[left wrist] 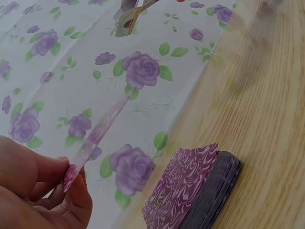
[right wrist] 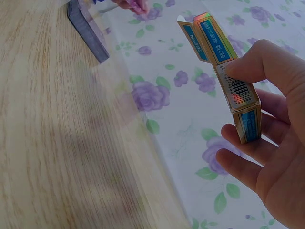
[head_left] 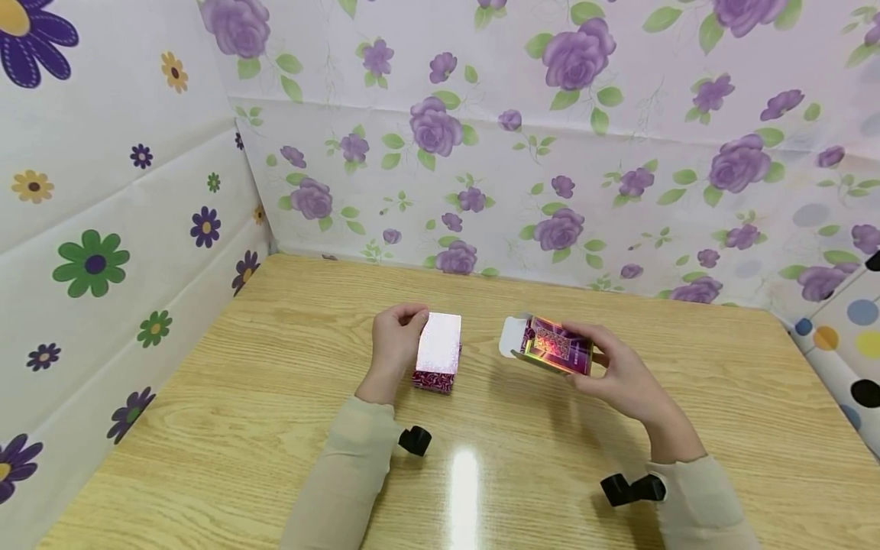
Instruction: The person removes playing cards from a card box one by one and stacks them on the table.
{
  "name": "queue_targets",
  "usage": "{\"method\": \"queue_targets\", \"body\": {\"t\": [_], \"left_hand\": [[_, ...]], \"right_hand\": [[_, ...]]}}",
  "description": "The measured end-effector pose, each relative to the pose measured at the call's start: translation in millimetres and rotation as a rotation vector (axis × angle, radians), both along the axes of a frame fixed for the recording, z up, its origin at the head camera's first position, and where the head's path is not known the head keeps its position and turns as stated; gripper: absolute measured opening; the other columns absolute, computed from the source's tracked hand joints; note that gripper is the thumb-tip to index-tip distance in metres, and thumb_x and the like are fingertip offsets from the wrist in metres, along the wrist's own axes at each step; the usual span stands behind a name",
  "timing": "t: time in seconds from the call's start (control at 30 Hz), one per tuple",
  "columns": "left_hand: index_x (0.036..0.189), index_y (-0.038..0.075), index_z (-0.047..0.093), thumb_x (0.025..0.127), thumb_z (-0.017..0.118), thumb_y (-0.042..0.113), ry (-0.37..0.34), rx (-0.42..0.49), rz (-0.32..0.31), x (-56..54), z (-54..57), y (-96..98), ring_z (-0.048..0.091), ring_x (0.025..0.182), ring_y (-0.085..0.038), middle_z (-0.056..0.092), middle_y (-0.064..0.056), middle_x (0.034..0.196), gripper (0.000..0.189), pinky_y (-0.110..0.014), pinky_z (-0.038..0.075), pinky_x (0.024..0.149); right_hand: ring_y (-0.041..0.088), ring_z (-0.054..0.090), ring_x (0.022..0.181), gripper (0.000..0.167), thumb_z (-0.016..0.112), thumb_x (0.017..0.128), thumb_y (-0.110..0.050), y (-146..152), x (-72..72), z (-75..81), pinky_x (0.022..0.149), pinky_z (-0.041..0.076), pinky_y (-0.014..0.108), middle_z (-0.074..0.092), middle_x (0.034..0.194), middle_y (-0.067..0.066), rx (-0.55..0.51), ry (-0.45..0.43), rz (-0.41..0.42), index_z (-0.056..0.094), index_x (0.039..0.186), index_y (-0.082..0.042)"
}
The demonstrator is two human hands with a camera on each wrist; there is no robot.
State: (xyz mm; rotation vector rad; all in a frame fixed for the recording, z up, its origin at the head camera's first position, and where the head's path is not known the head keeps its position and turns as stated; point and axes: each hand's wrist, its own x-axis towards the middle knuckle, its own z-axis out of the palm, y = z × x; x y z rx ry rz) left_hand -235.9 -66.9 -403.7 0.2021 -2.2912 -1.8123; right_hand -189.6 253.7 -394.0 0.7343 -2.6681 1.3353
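Note:
My left hand [head_left: 396, 342] pinches a playing card [head_left: 439, 341] by its edge, and the card's face glares bright white in the head view. Beneath it on the table lies a deck of cards [head_left: 433, 381] with magenta-and-white swirl backs. In the left wrist view the card [left wrist: 99, 135] is seen nearly edge-on, apart from the deck [left wrist: 183, 183]. My right hand [head_left: 624, 374] grips a shiny purple card box [head_left: 553, 345] above the table, its white end flap open towards the deck. The right wrist view shows the box's narrow side [right wrist: 232, 83] with a barcode, thumb pressed on it.
The wood-grain table [head_left: 275, 397] meets a wall covering [head_left: 385, 176] with purple roses at the back. A flower-patterned sheet [head_left: 131, 305] borders the left, a dotted one [head_left: 842, 336] the right. Black camera mounts [head_left: 415, 441] stick out from both sleeves.

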Motion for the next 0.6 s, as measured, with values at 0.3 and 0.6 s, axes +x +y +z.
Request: {"method": "queue_targets", "body": {"t": [0.3, 0.6], "left_hand": [[0.103, -0.003, 0.069, 0.091, 0.058, 0.004, -0.038, -0.031, -0.034, 1.0, 0.6, -0.6, 0.059, 0.093, -0.020, 0.067, -0.016, 0.108, 0.018, -0.020, 0.049, 0.072], [0.103, -0.003, 0.070, 0.089, 0.053, 0.000, -0.064, -0.026, -0.047, 0.6, -1.6, -2.3, 0.058, 0.105, -0.025, 0.065, -0.015, 0.116, 0.022, -0.029, 0.051, 0.081]], "right_hand": [[0.007, 0.045, 0.115, 0.068, 0.069, 0.080, 0.001, 0.0, -0.7, -1.2, 0.094, 0.047, 0.050, 0.048, 0.134, 0.007, 0.003, -0.013, -0.003, 0.043, 0.141, -0.011], [0.005, 0.043, 0.114, 0.067, 0.068, 0.082, 0.000, -0.5, 1.1, -0.1, 0.094, 0.045, 0.053, 0.047, 0.136, 0.009, -0.006, -0.007, 0.013, 0.042, 0.141, -0.014]]}}
